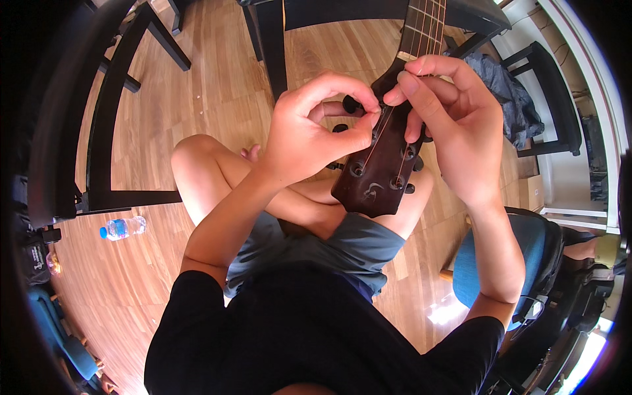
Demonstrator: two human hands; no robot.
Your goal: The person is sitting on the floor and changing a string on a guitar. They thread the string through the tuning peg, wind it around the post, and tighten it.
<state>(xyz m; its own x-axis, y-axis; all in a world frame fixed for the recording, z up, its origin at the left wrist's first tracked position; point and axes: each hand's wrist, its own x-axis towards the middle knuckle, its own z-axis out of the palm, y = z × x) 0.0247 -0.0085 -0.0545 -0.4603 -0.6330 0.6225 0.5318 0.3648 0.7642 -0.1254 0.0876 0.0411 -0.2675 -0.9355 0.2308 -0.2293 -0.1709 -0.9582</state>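
The dark brown headstock point(365, 195) of a guitar points towards me above my crossed legs, its neck point(418, 30) running up out of view. My left hand point(316, 128) pinches thumb and index finger together on a thin string at an upper-left tuning post; the fingertips hide most of that post. Close to the pale nut point(406, 56), my right hand point(464, 123) holds a string between thumb and index finger, its other fingers curled over the headstock. Several strings are wound on lower posts, such as a tuning post point(357, 169). Black tuning keys point(417, 163) stick out along both sides.
A plastic bottle point(123, 228) with a blue cap lies on the wood floor point(163, 128) at left. Black furniture legs point(103, 123) stand left and ahead. To the right are a blue chair point(469, 266), a dark plastic bag point(513, 98) and a black stool-like frame point(555, 98).
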